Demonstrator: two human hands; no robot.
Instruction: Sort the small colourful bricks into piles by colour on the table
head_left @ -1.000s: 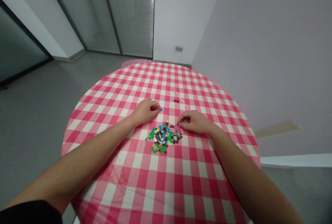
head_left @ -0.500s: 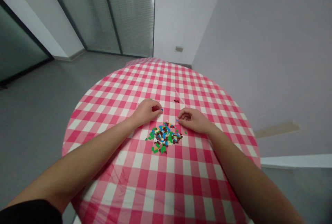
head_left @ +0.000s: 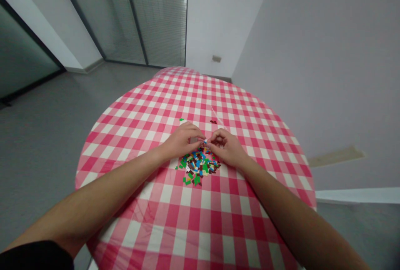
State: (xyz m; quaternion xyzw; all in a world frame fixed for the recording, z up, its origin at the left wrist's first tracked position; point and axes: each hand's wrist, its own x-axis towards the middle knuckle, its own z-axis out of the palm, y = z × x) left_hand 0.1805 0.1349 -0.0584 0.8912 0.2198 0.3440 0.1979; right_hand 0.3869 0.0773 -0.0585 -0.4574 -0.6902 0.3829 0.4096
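Over a heap of tiny multicoloured bricks [head_left: 198, 166], the left hand [head_left: 182, 141] and right hand [head_left: 227, 148] meet, curled fingertips pinching a blue piece [head_left: 205, 141].

A smooth, faintly glossy red-and-white checked tablecloth [head_left: 193, 216] lies under a heap of small, hard, shiny multicoloured plastic bricks [head_left: 198, 166], above a matt grey floor [head_left: 46, 107].

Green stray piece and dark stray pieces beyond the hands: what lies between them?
Only bare checked tablecloth between green piece and dark pieces, per the head view.
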